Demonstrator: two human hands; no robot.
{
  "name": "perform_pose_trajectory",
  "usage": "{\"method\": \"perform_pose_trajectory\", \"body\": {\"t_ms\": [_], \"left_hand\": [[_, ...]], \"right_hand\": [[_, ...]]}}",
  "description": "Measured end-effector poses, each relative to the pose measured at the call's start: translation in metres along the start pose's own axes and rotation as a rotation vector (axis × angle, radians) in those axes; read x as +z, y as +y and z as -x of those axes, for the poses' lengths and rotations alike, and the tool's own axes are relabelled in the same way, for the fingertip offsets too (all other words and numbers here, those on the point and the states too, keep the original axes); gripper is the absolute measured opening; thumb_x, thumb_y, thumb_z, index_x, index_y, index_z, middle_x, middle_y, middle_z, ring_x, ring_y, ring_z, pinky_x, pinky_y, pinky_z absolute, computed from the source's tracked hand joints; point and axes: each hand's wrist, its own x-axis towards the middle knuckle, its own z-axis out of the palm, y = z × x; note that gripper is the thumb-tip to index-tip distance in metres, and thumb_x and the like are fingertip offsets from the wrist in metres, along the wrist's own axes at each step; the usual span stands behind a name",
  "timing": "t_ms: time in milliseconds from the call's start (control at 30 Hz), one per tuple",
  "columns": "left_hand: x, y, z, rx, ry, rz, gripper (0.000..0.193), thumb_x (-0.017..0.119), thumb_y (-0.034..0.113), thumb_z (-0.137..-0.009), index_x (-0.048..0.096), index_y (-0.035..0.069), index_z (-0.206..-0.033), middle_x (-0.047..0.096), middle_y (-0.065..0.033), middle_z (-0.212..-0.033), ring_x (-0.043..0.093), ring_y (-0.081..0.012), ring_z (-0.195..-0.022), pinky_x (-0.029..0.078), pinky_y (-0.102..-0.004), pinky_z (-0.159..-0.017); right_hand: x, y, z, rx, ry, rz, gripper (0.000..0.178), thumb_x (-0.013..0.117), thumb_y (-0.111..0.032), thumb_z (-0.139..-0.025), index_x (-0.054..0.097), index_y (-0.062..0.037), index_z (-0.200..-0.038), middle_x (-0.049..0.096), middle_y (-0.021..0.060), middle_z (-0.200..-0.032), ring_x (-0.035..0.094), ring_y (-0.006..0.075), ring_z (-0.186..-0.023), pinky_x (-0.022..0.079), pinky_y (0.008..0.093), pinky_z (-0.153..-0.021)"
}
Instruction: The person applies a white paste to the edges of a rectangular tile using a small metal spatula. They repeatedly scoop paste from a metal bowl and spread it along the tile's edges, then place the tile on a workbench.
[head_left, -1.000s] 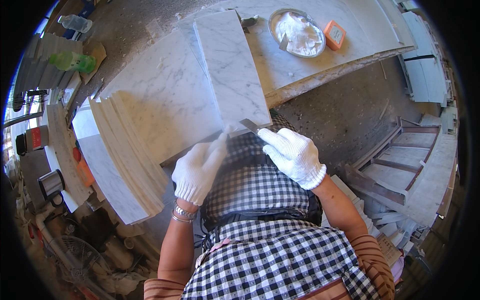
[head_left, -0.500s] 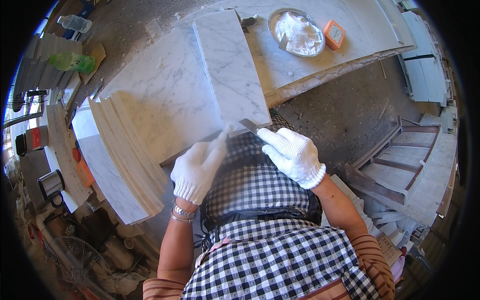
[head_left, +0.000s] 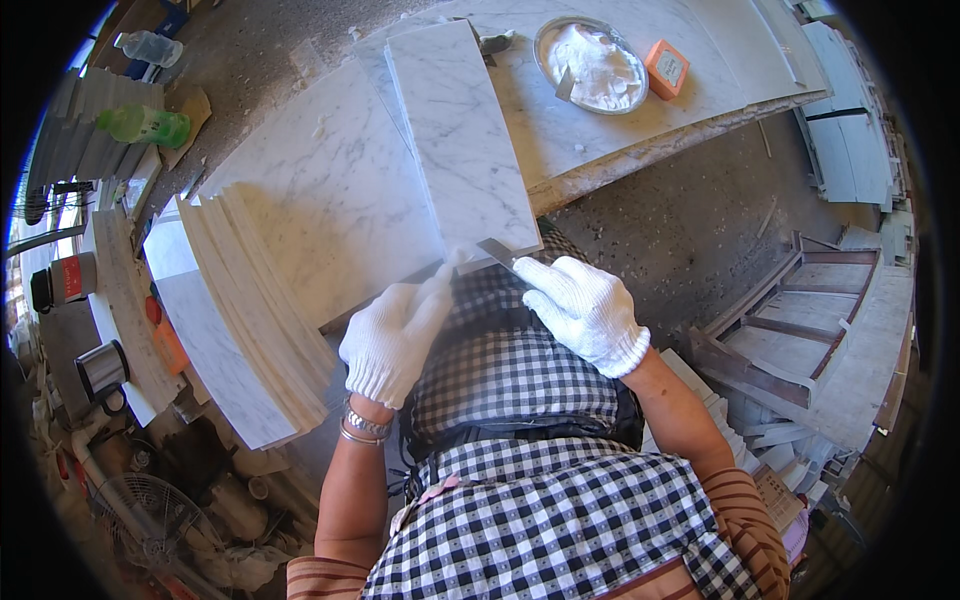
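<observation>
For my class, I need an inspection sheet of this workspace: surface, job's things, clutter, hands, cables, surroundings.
Surface: broad grey-veined white marble slab, a long narrow white marble strip lying across it.
Job's things: flat grey metal blade at the strip's near end; shallow metal bowl holding white paste-like material.
Clutter: small orange box beside the bowl; green plastic bottle far left.
Hands: white-gloved left hand at the strip's near corner, grip unclear; white-gloved right hand holds the blade.
Cables: nothing clearly seen.
Surroundings: stacked pale stone pieces left; round wire-guarded fan lower left.
</observation>
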Motion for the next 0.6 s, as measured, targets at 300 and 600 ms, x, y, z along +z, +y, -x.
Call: {"method": "perform_pose_trajectory", "body": {"t_ms": [300,600], "left_hand": [[-0.0007,0.0022,0.0015,0.029,0.013,0.027,0.042,0.075,0.043,-0.097,0.080,0.003,-0.106,0.073,-0.0041,-0.075,0.066,-0.0093,-0.070,0.053,-0.0278,-0.069],[0.0032,0.0012,0.0027,-0.008,-0.014,0.041,0.042,0.075,0.043,-0.098,0.080,0.001,-0.101,0.071,-0.0011,-0.071,0.063,-0.0072,-0.068,0.052,-0.0262,-0.068]], "right_hand": [[0.0011,-0.0009,0.0013,0.020,-0.011,-0.004,0.036,0.078,-0.017,-0.092,0.074,-0.0083,-0.127,0.069,0.0081,-0.085,0.067,0.0240,-0.067,0.056,0.0352,-0.058],[0.0008,-0.0018,0.0004,0.012,-0.013,0.002,0.036,0.078,-0.016,-0.092,0.074,-0.0084,-0.127,0.069,0.0082,-0.086,0.068,0.0245,-0.067,0.056,0.0358,-0.059]]}}
